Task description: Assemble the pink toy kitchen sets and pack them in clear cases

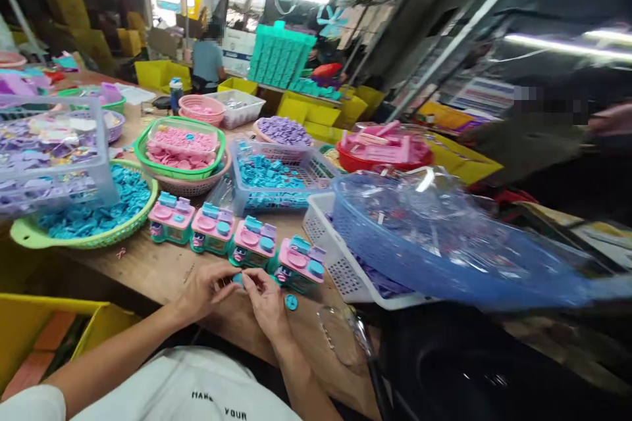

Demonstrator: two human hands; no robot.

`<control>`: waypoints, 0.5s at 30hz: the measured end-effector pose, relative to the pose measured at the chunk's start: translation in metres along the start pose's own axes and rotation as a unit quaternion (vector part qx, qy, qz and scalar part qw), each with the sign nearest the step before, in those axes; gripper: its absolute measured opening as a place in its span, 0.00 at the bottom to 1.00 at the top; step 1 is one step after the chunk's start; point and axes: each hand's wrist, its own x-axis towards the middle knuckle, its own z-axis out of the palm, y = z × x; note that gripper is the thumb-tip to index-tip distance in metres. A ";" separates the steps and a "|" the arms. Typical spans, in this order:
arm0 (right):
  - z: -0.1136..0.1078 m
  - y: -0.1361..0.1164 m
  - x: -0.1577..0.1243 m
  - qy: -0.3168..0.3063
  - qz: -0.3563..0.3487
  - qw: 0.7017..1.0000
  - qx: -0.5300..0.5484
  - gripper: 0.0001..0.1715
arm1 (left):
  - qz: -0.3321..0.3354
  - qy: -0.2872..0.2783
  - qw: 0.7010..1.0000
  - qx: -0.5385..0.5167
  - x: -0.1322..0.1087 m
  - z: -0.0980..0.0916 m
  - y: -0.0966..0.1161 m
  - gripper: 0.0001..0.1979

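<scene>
Between my left hand point(212, 289) and my right hand point(261, 293) is a small blue plastic piece point(238, 278), pinched by the fingertips of both. Its exact shape is partly covered by the fingers. A similar round blue disc point(291, 302) lies on the wooden table just right of my right hand. Behind the hands, several small toy units in pink, teal, purple and blue stand in a slanting row; the rightmost toy unit point(300, 263) is nearest my right hand, and the leftmost toy unit point(170, 217) sits farther off.
Baskets of loose parts crowd the table point(162, 270): a green basket point(143, 227) of blue pieces, a clear crate point(276, 200), a white basket point(328, 243) under a blue basket point(444, 237). Yellow boxes point(54, 309) stand at lower left. A person point(207, 59) sits in the background.
</scene>
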 end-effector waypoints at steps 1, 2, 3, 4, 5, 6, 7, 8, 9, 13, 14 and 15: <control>0.008 -0.014 0.015 -0.022 -0.031 0.999 -0.032 0.18 | -0.010 0.034 0.999 0.009 0.001 -0.015 0.001 0.13; 0.018 -0.028 0.032 -0.044 -0.059 0.996 -0.056 0.17 | -0.013 0.068 0.997 0.033 0.005 -0.030 0.000 0.14; 0.030 -0.041 0.051 -0.063 -0.082 0.992 -0.070 0.16 | -0.009 0.099 0.993 0.070 0.011 -0.047 -0.003 0.15; 0.043 -0.052 0.070 -0.074 -0.099 0.989 -0.078 0.15 | 0.001 0.121 0.986 0.119 0.017 -0.064 -0.008 0.16; 0.057 -0.062 0.089 -0.083 -0.108 0.987 -0.087 0.13 | 0.012 0.132 0.976 0.173 0.024 -0.081 -0.014 0.17; 0.072 -0.071 0.106 -0.099 -0.109 0.983 -0.107 0.11 | 0.023 0.129 0.966 0.223 0.030 -0.098 -0.022 0.17; 0.086 -0.078 0.120 -0.114 -0.107 0.977 -0.143 0.09 | 0.027 0.114 0.957 0.264 0.035 -0.114 -0.029 0.16; 0.099 -0.083 0.131 -0.126 -0.105 0.967 -0.196 0.09 | 0.027 0.095 0.949 0.299 0.039 -0.128 -0.037 0.16; 0.110 -0.088 0.139 -0.136 -0.104 0.950 -0.261 0.09 | 0.021 0.073 0.942 0.327 0.041 -0.139 -0.044 0.15; 0.129 -0.092 0.138 -0.148 -0.161 0.843 -0.492 0.14 | -0.021 0.002 0.921 0.389 0.040 -0.156 -0.057 0.14; 0.128 -0.090 0.134 -0.153 -0.190 0.818 -0.521 0.15 | -0.024 -0.009 0.918 0.396 0.039 -0.156 -0.057 0.14; 0.127 -0.089 0.129 -0.155 -0.219 0.797 -0.540 0.16 | -0.024 -0.017 0.916 0.401 0.038 -0.155 -0.056 0.13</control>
